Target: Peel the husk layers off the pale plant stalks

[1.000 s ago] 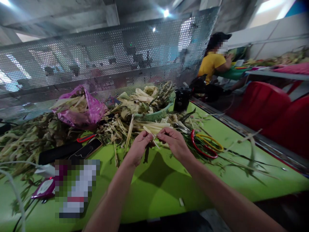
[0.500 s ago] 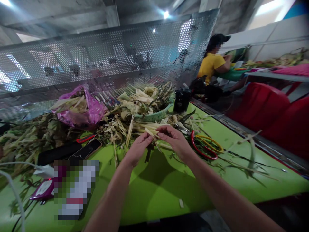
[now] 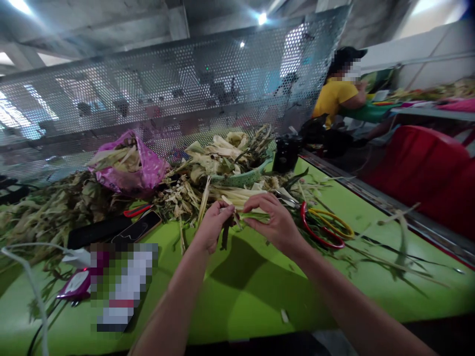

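My left hand (image 3: 212, 226) and my right hand (image 3: 272, 221) meet over the green table (image 3: 245, 291), both pinched on a pale leaf strip (image 3: 237, 210) held between them. A darker shred hangs down from under my left fingers. Right behind the hands lies a bundle of pale stalks (image 3: 237, 195) and a heap of dry leaves in a green basket (image 3: 241, 175). Red and yellow handled scissors (image 3: 322, 227) lie just to the right of my right hand.
A pink bag (image 3: 129, 168) of leaves and a leaf pile (image 3: 48, 212) sit at left, with two phones (image 3: 115, 230) in front. A perforated metal screen (image 3: 166, 99) backs the table. A person in yellow (image 3: 336, 99) works at far right near red seats (image 3: 419, 168).
The hands have closed in on each other; my right hand has turned over the strip and slid left along it. The view has shifted slightly.
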`<action>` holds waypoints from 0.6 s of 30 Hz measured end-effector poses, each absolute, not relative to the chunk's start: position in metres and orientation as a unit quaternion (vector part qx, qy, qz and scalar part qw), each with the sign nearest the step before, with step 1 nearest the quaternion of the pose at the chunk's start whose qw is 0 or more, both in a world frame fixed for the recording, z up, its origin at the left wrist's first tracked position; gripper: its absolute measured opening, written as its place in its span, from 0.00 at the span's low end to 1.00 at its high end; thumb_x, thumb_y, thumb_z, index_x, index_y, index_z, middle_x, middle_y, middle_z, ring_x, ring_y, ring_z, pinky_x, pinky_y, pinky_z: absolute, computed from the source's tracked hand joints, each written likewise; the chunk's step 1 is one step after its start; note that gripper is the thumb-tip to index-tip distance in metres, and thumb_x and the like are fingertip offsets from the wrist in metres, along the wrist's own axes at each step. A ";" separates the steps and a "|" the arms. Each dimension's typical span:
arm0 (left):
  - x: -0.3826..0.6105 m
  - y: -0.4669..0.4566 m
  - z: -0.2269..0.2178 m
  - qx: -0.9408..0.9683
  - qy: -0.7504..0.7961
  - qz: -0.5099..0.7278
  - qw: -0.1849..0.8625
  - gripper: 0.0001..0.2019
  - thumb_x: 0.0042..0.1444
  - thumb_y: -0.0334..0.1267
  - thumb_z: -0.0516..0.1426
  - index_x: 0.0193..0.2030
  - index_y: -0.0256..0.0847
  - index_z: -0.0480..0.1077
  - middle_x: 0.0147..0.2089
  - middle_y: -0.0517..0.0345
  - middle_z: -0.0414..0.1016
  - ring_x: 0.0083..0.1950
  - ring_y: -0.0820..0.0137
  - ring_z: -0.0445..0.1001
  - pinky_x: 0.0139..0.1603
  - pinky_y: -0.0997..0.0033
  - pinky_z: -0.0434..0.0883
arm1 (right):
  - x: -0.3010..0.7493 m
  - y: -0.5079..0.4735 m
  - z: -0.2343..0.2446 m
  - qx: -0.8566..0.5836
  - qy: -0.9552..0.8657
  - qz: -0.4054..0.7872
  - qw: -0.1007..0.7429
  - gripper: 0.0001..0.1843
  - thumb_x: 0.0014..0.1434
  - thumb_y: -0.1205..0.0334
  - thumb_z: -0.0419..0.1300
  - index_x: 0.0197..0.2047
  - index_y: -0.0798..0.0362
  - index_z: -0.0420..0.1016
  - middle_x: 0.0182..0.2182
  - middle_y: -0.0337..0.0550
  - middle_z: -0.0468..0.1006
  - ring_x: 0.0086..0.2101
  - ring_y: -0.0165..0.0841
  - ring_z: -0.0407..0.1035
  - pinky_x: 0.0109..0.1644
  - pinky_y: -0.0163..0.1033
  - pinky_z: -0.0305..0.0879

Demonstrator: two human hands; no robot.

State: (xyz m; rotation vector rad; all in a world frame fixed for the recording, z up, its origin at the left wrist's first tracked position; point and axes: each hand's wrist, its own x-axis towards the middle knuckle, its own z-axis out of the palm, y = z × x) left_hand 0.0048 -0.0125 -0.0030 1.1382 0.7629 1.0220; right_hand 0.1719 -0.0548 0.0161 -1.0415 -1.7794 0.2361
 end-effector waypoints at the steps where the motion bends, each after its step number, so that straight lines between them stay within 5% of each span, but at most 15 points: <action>1: 0.005 -0.012 -0.003 0.491 0.333 0.457 0.663 0.15 0.49 0.46 0.62 0.34 0.38 0.63 0.27 0.64 0.65 0.26 0.79 0.63 0.30 0.78 0.62 | 0.171 -0.055 0.015 -0.425 -0.754 0.076 0.495 0.06 0.53 0.67 0.63 0.36 0.49 0.74 0.37 0.44 0.74 0.43 0.39 0.66 0.50 0.45 0.61; 13: 0.013 -0.014 -0.006 0.454 0.292 0.470 0.698 0.11 0.47 0.39 0.63 0.33 0.38 0.66 0.30 0.63 0.66 0.29 0.80 0.64 0.31 0.80 0.61 | 0.162 -0.058 0.013 -0.433 -0.793 0.007 0.429 0.02 0.57 0.62 0.61 0.35 0.49 0.75 0.38 0.45 0.77 0.41 0.39 0.67 0.47 0.46 0.59; 18: 0.014 -0.017 -0.004 0.451 0.314 0.453 0.702 0.11 0.45 0.39 0.63 0.32 0.39 0.66 0.29 0.64 0.65 0.27 0.80 0.63 0.30 0.79 0.62 | 0.160 -0.057 0.012 -0.439 -0.764 0.042 0.471 0.03 0.58 0.64 0.59 0.33 0.50 0.74 0.34 0.44 0.76 0.38 0.38 0.66 0.44 0.44 0.60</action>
